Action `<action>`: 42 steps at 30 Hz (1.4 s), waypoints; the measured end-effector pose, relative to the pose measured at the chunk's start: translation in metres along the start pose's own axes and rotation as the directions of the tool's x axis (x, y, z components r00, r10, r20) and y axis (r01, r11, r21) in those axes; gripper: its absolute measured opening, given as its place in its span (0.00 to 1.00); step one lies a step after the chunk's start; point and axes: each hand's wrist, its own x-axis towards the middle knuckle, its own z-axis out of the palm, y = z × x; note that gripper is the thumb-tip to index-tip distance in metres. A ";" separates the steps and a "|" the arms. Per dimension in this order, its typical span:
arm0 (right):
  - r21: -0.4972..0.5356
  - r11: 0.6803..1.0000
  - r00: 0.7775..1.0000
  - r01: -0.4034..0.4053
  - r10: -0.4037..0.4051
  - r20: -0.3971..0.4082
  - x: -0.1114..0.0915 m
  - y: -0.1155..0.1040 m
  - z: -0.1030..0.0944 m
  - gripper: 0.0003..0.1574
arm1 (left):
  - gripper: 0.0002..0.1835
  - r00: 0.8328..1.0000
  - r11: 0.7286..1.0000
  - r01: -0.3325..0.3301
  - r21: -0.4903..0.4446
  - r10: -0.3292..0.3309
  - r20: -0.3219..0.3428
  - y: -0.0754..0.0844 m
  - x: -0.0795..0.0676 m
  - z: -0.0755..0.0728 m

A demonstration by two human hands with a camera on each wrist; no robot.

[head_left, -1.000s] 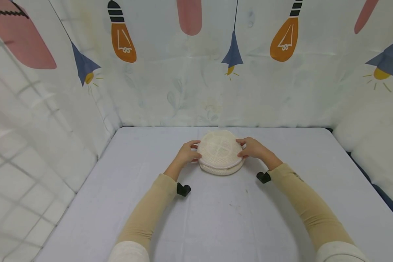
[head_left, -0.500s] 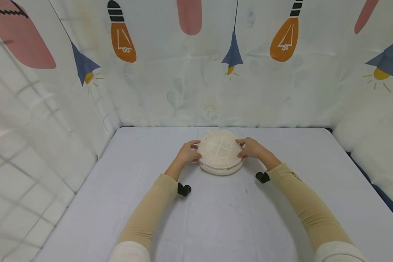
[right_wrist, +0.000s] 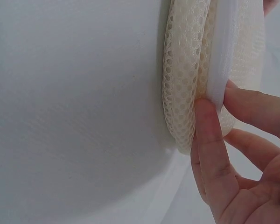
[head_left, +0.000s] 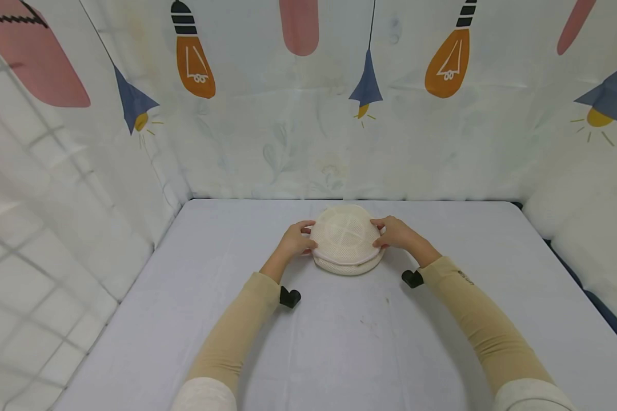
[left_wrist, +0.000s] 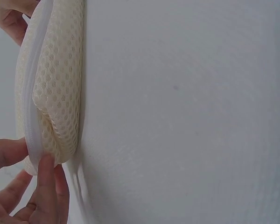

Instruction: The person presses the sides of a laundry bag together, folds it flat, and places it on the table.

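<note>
A round, cream mesh laundry bag (head_left: 345, 235) with a pale trim band lies toward the back of the table, its upper layer standing over a lower one. On its left side, my left hand (head_left: 296, 240) pinches the edge between thumb and fingers. My right hand (head_left: 397, 233) pinches the opposite edge the same way. Seen close up in the left wrist view, the bag's mesh side (left_wrist: 60, 70) has a fold near the fingertips. In the right wrist view, the index finger lies under the white trim (right_wrist: 221, 51) and the thumb on top. The bag's underside is hidden.
A white cloth covers the table (head_left: 334, 342). Behind it hangs a white curtain (head_left: 298, 142) printed with lamps and bulbs; more white sheeting lines the left side. Black clips (head_left: 290, 297) stick out at both wrists. Small marks dot the cloth.
</note>
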 end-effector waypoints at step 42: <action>-0.173 0.979 0.992 0.103 -0.113 -0.052 -0.027 -0.011 -0.001 0.41 | 0.36 0.997 0.935 -0.074 0.348 0.058 0.055 0.002 -0.008 -0.006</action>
